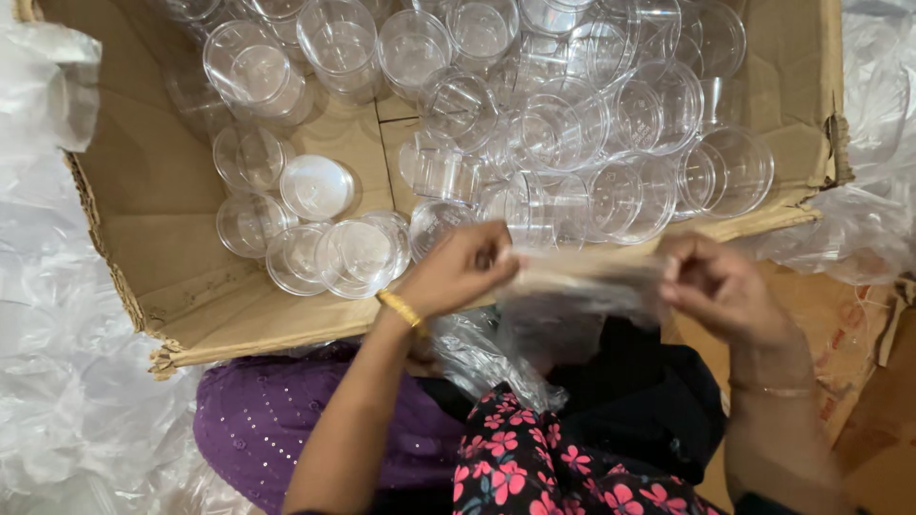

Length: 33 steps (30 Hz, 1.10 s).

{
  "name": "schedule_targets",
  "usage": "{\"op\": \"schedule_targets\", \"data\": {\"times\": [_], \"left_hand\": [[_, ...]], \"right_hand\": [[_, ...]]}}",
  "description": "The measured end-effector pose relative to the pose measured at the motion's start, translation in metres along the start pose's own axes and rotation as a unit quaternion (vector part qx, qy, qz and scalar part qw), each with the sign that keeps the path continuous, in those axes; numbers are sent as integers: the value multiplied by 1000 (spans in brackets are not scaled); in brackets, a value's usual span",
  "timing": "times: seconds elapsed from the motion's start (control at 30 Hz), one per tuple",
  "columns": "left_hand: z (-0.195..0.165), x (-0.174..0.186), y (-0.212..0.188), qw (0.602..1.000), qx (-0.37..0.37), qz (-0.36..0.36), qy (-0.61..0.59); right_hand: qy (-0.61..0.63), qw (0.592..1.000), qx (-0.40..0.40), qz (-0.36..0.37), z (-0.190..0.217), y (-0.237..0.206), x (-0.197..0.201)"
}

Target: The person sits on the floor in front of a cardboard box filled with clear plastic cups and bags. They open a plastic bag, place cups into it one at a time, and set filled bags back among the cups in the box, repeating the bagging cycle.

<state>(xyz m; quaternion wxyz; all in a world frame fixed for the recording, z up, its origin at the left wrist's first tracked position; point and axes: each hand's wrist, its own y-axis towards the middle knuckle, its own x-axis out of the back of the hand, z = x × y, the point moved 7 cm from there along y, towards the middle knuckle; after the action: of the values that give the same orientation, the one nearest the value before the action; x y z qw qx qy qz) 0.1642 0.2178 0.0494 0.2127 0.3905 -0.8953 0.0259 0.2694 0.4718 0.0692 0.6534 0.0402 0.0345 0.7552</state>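
Left hand (pixel 463 269) and right hand (pixel 718 286) each pinch one end of a clear plastic bag (pixel 584 286), fingers pressed together on the film in a firm grip. The bag hangs stretched between them, just in front of a cardboard box (pixel 162 238) holding clear plastic cups (pixel 534 124).

In front of me sits an open cardboard box (pixel 157 205), and its bottom carries the clear plastic cups (pixel 534 124). They crowd its far and right sides, some upright, some tipped; a few stand apart near its left wall.
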Motion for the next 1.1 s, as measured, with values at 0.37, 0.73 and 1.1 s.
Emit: {"op": "schedule_targets", "data": {"times": [0.37,0.73,1.1], "left_hand": [[56,-20,54,958,71,-277,13],[-21,22,116,895,-181,-268,-308],[51,14,124,912,-47,-338,-226]], "right_hand": [[-381,888,51,-254,10,38,-40],[-162,938,169,-256,-2,121,0],[-71,978,128,-147,-64,141,30]]}}
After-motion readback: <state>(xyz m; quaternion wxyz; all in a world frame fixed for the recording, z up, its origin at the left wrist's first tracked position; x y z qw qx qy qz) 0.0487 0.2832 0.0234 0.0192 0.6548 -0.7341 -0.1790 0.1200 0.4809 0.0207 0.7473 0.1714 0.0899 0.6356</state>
